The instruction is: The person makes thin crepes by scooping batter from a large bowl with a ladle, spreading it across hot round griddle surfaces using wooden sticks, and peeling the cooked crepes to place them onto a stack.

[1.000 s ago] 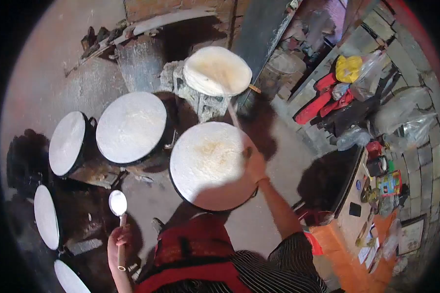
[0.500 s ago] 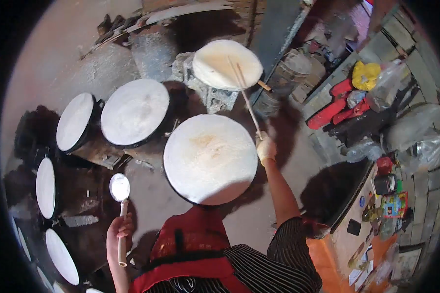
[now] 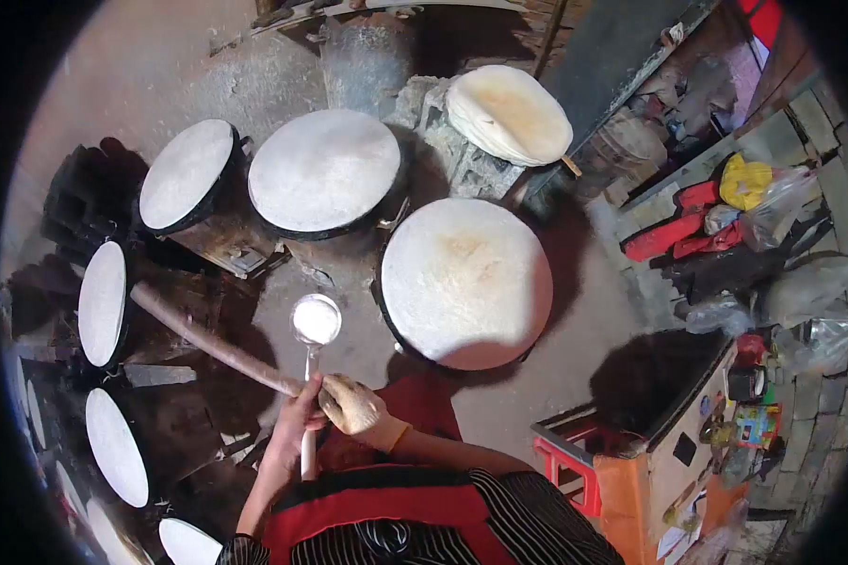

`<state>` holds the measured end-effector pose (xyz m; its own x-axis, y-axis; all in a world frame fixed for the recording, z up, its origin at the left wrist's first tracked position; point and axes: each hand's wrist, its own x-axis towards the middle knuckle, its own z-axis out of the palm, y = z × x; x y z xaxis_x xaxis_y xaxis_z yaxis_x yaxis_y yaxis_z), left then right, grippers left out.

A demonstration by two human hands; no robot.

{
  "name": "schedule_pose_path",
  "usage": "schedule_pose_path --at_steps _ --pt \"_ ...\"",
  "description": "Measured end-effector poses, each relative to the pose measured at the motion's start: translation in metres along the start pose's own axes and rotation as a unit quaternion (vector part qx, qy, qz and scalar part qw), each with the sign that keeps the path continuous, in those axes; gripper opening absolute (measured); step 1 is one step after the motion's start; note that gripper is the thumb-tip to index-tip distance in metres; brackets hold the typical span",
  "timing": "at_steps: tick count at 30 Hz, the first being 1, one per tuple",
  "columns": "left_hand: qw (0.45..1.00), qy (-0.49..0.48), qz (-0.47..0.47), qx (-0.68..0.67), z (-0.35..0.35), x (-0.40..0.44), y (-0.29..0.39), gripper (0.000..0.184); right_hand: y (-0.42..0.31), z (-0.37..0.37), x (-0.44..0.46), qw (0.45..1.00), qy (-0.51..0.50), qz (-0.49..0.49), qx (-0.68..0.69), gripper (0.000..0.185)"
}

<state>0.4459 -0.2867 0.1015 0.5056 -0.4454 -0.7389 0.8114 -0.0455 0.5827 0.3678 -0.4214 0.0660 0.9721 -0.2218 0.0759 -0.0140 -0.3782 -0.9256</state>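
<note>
My left hand [image 3: 290, 426] is closed round the pale handle of a ladle [image 3: 316, 321], whose bowl holds something white. My right hand [image 3: 360, 414], in a light glove, is closed at the near end of a long flat wooden stick [image 3: 212, 346], which points out to the left. Both hands are close together in front of my red apron [image 3: 377, 508], and the stick crosses the ladle's handle. Ahead to the right is a round pan [image 3: 466, 282] covered with a white layer, browned in one patch. Neither hand touches it.
More white-covered round pans [image 3: 324, 169] stand in an arc on the left. A stack of thin round flatbreads [image 3: 511, 115] rests on a rough block at the back. An orange-sided cabinet [image 3: 622, 490] and a red stool [image 3: 567, 476] are at right.
My right hand has come back from the flatbread stack to beside my left hand, and the stick has swung to point left. The view has shifted, so the pans appear farther right.
</note>
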Motion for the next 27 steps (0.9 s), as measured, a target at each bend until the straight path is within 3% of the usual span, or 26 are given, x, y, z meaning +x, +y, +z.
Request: schedule_pose_path --at_steps 1,3,4,5,6,7,8,9,11,12,15,17,19,25,27 --pt "1.0 0.002 -0.014 -0.015 -0.015 0.0 -0.001 0.023 -0.002 0.011 0.002 0.998 0.043 -0.049 -0.018 0.024" --pt "0.999 0.015 -0.046 -0.005 -0.043 0.004 -0.004 0.02 0.01 -0.01 0.004 0.998 0.015 -0.014 -0.063 0.025" --pt "0.999 0.009 -0.05 -0.007 -0.059 0.008 -0.008 0.02 0.025 -0.017 0.004 0.964 0.025 0.051 -0.261 0.031" --pt "0.997 -0.005 -0.059 -0.041 -0.075 0.012 -0.014 0.023 0.103 -0.002 -0.001 0.979 0.092 0.169 -0.063 0.044" --pt "0.995 -0.019 -0.066 -0.076 -0.089 0.016 -0.018 0.026 0.053 -0.046 0.006 0.869 0.058 0.104 -0.481 0.062" --pt "0.994 -0.024 -0.067 -0.078 -0.1 0.018 -0.019 0.026 0.087 -0.052 0.006 0.824 0.171 0.028 -0.539 0.074" --pt "0.991 -0.024 -0.079 -0.103 -0.11 0.019 -0.021 0.026 0.083 -0.064 0.007 0.808 0.162 0.051 -0.564 0.076" --pt "0.987 -0.023 -0.091 -0.128 -0.117 0.018 -0.022 0.025 0.081 -0.075 0.007 0.819 0.151 0.02 -0.553 0.057" --pt "0.976 -0.025 -0.129 -0.172 -0.119 0.001 -0.006 0.025 0.096 -0.083 0.005 0.811 0.158 -0.051 -0.561 0.04" --pt "0.974 -0.046 -0.133 -0.176 -0.128 0.0 -0.005 0.025 0.094 -0.089 0.009 0.837 0.167 -0.063 -0.517 0.03" --pt "0.967 -0.075 -0.141 -0.199 -0.138 -0.005 -0.004 0.025 0.068 -0.082 0.009 0.863 0.183 -0.018 -0.471 0.036" --pt "0.961 -0.081 -0.146 -0.219 -0.14 -0.007 -0.003 0.024 0.05 -0.076 0.004 0.85 0.153 -0.025 -0.504 0.04" --pt "0.966 -0.054 -0.127 -0.219 -0.14 -0.008 -0.002 0.026 0.061 -0.074 0.002 0.831 0.144 -0.022 -0.536 0.039" --pt "0.966 -0.082 -0.118 -0.214 -0.138 -0.024 0.004 0.028 0.095 -0.081 -0.001 0.852 0.116 -0.025 -0.51 0.037" --pt "0.97 -0.062 -0.114 -0.206 -0.137 -0.024 0.002 0.028 0.099 -0.085 0.002 0.865 0.193 0.015 -0.463 0.037"
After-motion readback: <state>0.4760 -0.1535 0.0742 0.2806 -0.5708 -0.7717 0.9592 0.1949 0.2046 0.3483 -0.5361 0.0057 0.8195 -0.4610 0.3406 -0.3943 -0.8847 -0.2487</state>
